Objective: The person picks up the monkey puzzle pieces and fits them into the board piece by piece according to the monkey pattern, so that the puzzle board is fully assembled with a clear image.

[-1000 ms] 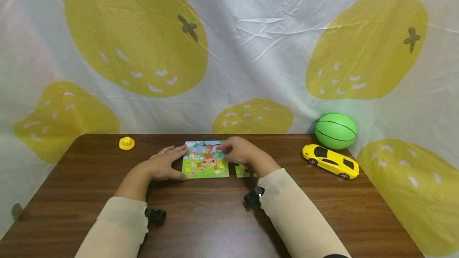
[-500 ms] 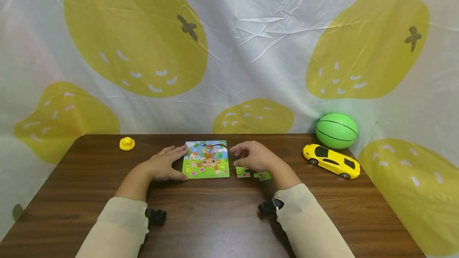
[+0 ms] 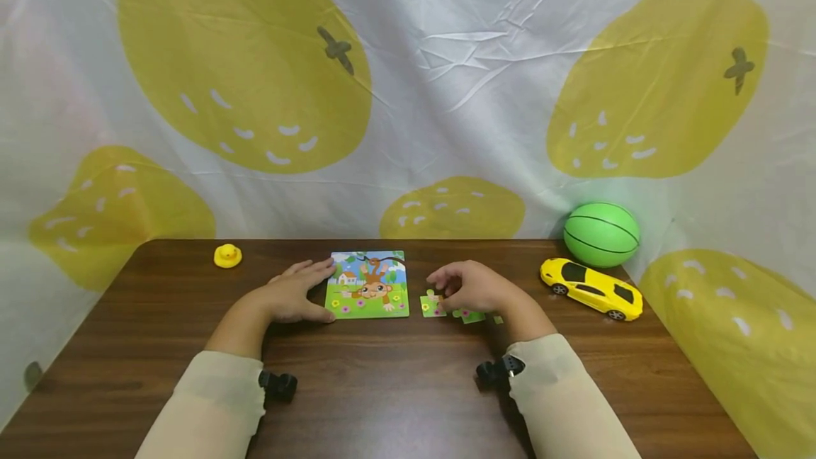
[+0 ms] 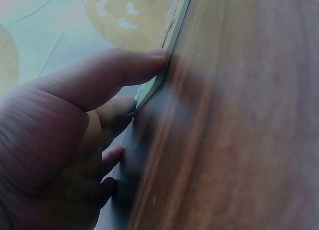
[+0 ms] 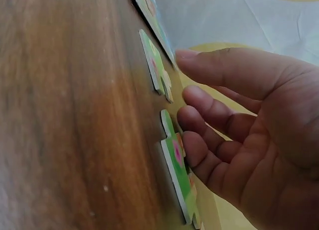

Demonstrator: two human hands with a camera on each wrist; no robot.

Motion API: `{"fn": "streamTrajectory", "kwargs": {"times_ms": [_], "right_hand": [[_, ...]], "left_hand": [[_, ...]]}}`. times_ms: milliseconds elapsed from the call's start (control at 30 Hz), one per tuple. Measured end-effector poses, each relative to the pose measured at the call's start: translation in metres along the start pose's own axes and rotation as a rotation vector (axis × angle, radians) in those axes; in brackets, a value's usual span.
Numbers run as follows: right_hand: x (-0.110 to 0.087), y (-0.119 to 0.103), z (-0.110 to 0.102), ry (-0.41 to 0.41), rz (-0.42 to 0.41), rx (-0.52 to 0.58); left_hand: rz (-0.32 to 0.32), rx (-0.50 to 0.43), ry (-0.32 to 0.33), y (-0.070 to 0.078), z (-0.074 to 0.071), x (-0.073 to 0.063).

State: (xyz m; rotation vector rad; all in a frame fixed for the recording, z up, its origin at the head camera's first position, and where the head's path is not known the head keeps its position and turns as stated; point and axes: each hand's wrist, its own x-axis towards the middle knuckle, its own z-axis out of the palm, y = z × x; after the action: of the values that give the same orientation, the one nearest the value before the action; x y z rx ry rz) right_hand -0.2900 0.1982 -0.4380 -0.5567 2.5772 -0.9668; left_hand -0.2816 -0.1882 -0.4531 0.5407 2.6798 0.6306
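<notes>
A square jigsaw puzzle (image 3: 368, 287) with a cartoon monkey lies flat on the table. My left hand (image 3: 292, 295) rests along its left side, index fingertip by the far corner and thumb at the near corner; the thumb (image 4: 127, 68) touches the board's edge in the left wrist view. To the puzzle's right, my right hand (image 3: 477, 287) hovers low over loose jigsaw pieces, fingers loosely bent. One green piece (image 3: 431, 307) lies nearest the puzzle, and another piece (image 5: 177, 163) sits just beneath the fingertips in the right wrist view. Nothing shows between thumb and fingers. The hand partly hides the pieces.
A yellow toy car (image 3: 591, 289) stands at the right, in front of a green ball (image 3: 601, 234). The yellow rubber duck (image 3: 227, 256) is at the back left of the brown wooden table (image 3: 370, 388). Behind hangs a fruit-print curtain (image 3: 446, 126).
My right hand has moved off the puzzle's upper right side, rightward and nearer to me, over the loose pieces. The left hand keeps its place.
</notes>
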Motion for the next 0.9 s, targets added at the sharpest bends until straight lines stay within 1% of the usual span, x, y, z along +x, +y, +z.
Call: {"fn": "streamTrajectory", "kwargs": {"times_ms": [167, 433, 733, 900], "right_hand": [[0.0011, 0.0023, 0.0011, -0.036, 0.012, -0.010], [0.0011, -0.0004, 0.0039, -0.048, 0.016, -0.108], [0.0019, 0.0006, 0.0058, -0.037, 0.044, -0.111], [0.0024, -0.0017, 0.0042, -0.002, 0.028, -0.112]], "left_hand": [[0.000, -0.007, 0.002, 0.0001, 0.0001, -0.0006], [-0.002, -0.028, 0.010, -0.0008, 0.0015, -0.0004], [-0.001, -0.014, 0.006, 0.0005, 0.0010, -0.0007], [-0.008, -0.013, 0.008, 0.0007, 0.0008, -0.0009]]}}
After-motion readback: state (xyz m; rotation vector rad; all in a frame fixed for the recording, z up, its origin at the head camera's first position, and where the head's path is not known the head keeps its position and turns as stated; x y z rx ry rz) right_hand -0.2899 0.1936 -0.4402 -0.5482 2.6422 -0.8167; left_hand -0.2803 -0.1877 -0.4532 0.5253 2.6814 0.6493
